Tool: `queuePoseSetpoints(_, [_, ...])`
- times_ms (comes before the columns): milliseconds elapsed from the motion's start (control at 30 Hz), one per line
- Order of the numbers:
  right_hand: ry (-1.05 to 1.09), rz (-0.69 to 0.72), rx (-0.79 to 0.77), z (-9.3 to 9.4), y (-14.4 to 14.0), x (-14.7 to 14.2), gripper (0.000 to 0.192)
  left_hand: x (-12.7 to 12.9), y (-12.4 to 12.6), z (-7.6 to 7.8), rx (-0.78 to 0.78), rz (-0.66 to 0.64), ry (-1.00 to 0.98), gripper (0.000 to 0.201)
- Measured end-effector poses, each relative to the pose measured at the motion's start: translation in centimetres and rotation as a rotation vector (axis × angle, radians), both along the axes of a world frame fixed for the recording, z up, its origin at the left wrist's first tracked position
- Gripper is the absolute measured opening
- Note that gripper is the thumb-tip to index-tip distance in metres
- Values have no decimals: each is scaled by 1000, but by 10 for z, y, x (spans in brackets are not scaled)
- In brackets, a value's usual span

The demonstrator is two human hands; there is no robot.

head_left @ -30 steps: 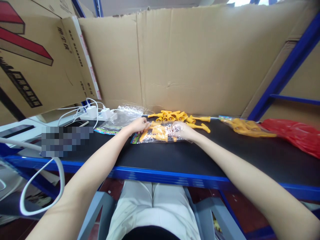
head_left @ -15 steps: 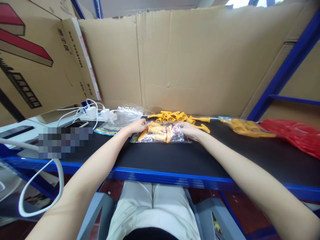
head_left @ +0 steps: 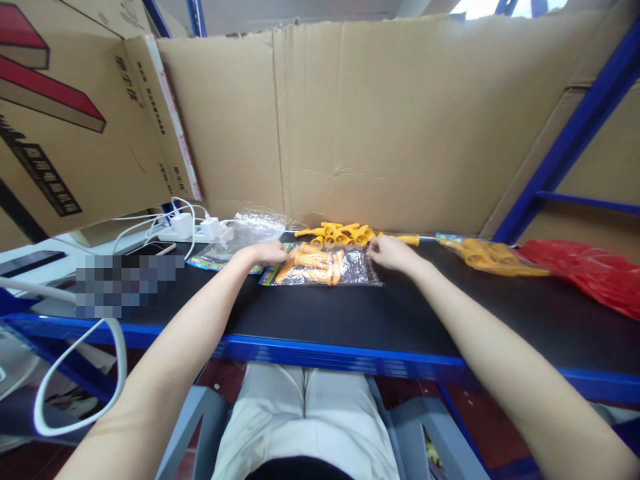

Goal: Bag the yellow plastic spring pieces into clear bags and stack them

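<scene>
A clear plastic bag [head_left: 357,272] with several yellow trumpet-shaped plastic pieces [head_left: 313,263] inside lies flat on the black tabletop [head_left: 320,320]. Its colourful printed strip is at the left end. My left hand [head_left: 267,253] is closed at that end, fingertips pinched on the bag's edge. At the opposite end, my right hand [head_left: 393,253] has its thumb and fingers pinched together on the bag's upper right corner. Just behind the bag, more yellow trumpet-shaped pieces [head_left: 345,235] lie in a loose pile, partly hidden by the bag and my right hand.
Another clear bag [head_left: 235,240] lies to the left, near a white power strip [head_left: 200,230] with cables. On the right are a filled bag of yellow pieces [head_left: 490,257] and a red plastic bag [head_left: 585,270]. Cardboard [head_left: 400,127] walls the back; a blue rail [head_left: 350,353] edges the front.
My right hand has come out from over the bag's right part and moved right to its corner. My left hand has shifted slightly left. The bag has stayed nearly in place.
</scene>
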State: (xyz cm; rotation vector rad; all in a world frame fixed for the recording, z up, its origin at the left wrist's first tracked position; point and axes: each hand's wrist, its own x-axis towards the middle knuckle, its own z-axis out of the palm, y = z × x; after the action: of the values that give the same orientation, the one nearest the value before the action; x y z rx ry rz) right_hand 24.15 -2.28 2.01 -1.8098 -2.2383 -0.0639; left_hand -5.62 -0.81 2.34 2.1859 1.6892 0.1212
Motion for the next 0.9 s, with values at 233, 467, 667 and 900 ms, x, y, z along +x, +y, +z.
queuePoseSetpoints(233, [-91,-110,-129,-8,19,41,28,-5,-2,2,-172,14,-88,21])
queuePoseSetpoints(467, [-142,-156,-291,-1,16,47,6,-9,10,-9,-225,48,-133,15])
queuePoseSetpoints(667, [-147,-116,-184,28,-6,40,6,-7,13,-13,-229,72,-69,22])
queuePoseSetpoints(900, [-13,142,-375,37,-28,23,3,-7,11,-12,-223,84,-73,18])
